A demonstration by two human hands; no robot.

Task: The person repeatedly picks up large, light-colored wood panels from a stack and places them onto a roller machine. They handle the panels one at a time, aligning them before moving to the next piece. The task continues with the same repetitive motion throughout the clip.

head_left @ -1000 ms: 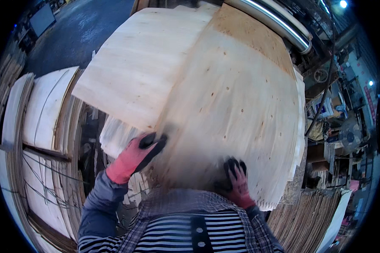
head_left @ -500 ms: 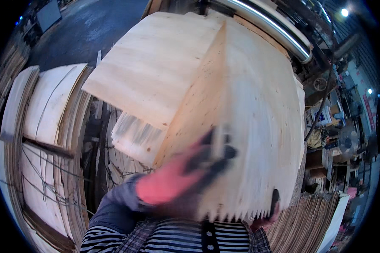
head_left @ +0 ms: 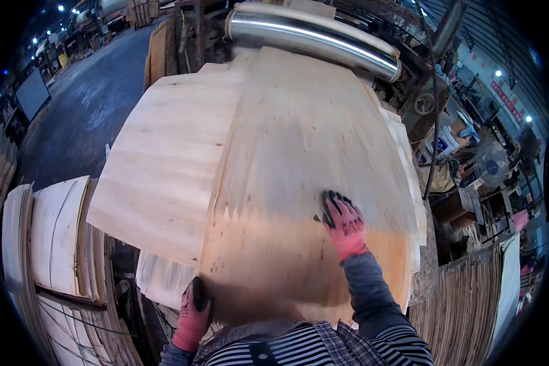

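A broad, pale wood veneer sheet (head_left: 299, 140) lies over a stack in front of me, with a jagged edge running across a browner veneer surface (head_left: 274, 256). My right hand (head_left: 344, 224), in a pink glove with black fingertips, rests palm down on it right of the middle, fingers stretched out. At the near left edge my left hand (head_left: 194, 314), gloved alike, is closed around the sheet's border; some of its fingers are hidden. Another pale veneer sheet (head_left: 158, 165) extends out to the left. The near edge by my body is blurred.
A shiny metal roller (head_left: 311, 41) spans the far side. Bundled veneer stacks (head_left: 58, 235) stand at left, and another upright stack (head_left: 454, 305) at right. Beyond, at right, are a fan (head_left: 491, 165) and a white bucket (head_left: 443, 144). Dark floor (head_left: 82, 116) stretches far left.
The slanting veneer sheet now lies flatter. My left hand has gone from over the sheet to its near left edge; my right hand has moved from the near right edge onto its top.
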